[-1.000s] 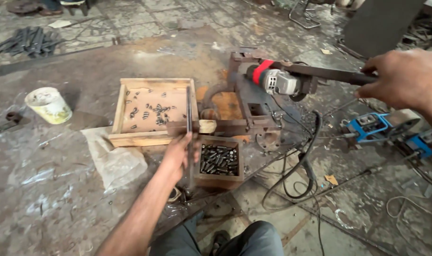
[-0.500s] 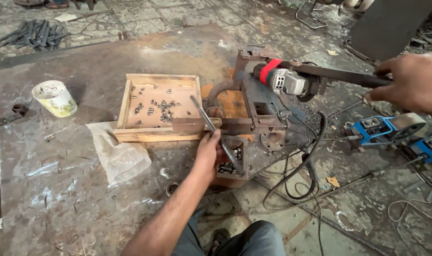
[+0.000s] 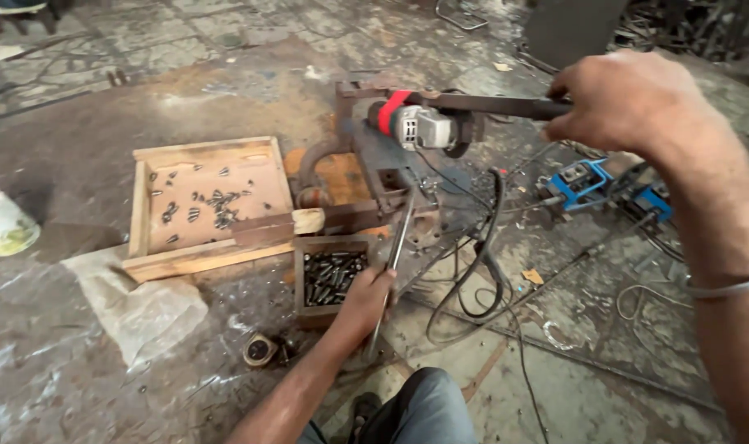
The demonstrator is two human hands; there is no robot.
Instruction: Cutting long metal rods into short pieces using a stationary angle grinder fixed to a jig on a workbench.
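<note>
in the head view we look down on a stained concrete floor (image 3: 128, 107) where we sit, one knee in grey trousers (image 3: 424, 407) at the bottom edge. our left hand (image 3: 366, 300) is closed around a thin metal rod (image 3: 397, 247), which slants up from the hand toward the rusty cutting jig (image 3: 374, 164) in the middle of the frame. our right hand (image 3: 629, 103) is raised at the upper right, fingers wrapped round the end of a dark lever bar (image 3: 494, 105). an angle grinder (image 3: 416, 125) with a red band and a silver head is fixed to that bar, above the jig.

just left of the left hand sits a small wooden box (image 3: 332, 279) full of short dark metal pieces, touching the front of a wider, shallow wooden tray (image 3: 206, 205) that holds a thin scatter of the same pieces. a crumpled sheet of clear plastic (image 3: 140, 308) lies in front of the tray, and a white paint tub (image 3: 3, 222) stands at the left edge. black cables (image 3: 481, 255) loop on the floor to the right of the rod, and two blue metal clamps (image 3: 584, 182) lie beyond them under our right forearm. a small round object (image 3: 259, 351) lies near our left forearm; we cannot tell what it is.
</note>
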